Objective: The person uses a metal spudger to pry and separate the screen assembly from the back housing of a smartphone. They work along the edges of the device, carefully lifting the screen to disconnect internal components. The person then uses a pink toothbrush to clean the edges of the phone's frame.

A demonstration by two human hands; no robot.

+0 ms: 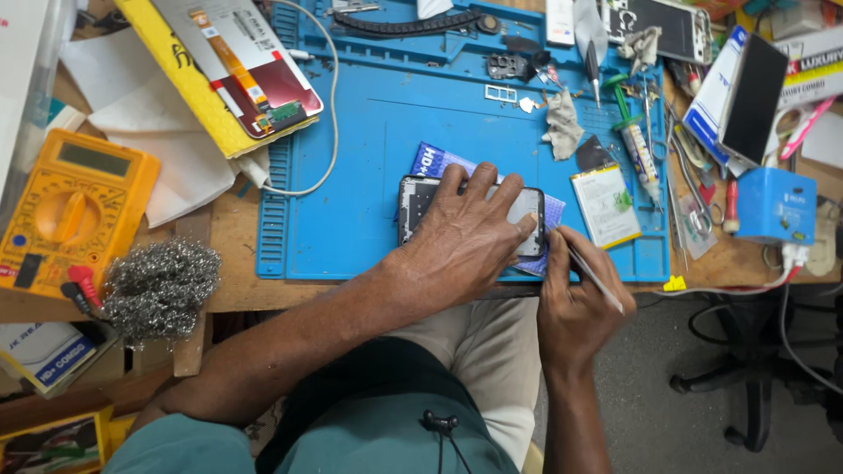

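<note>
Head view, phone: we see an opened phone lying back-up on the blue work mat, near the mat's front edge, on top of a blue printed card.
Head view, left hand: our left hand lies flat over the phone, fingers spread and pressing down; the fingertips reach past its far edge, and the thumb rests on the pale right end.
Head view, right hand: our right hand sits just right of the phone, fingers pinched narrow around a thin metal tool.
Head view, tool tip: it points at the phone's right end, just beside the left thumb; we cannot tell whether it touches.
Head view, phone versus fingers: the left end with exposed parts shows clear of the hand; the middle is hidden under the palm.
Head view, mat surroundings: a battery lies just right of the phone, a crumpled cloth beyond it.
Head view, bench left: a yellow multimeter and a wad of steel wool, well apart from the hands.
</note>
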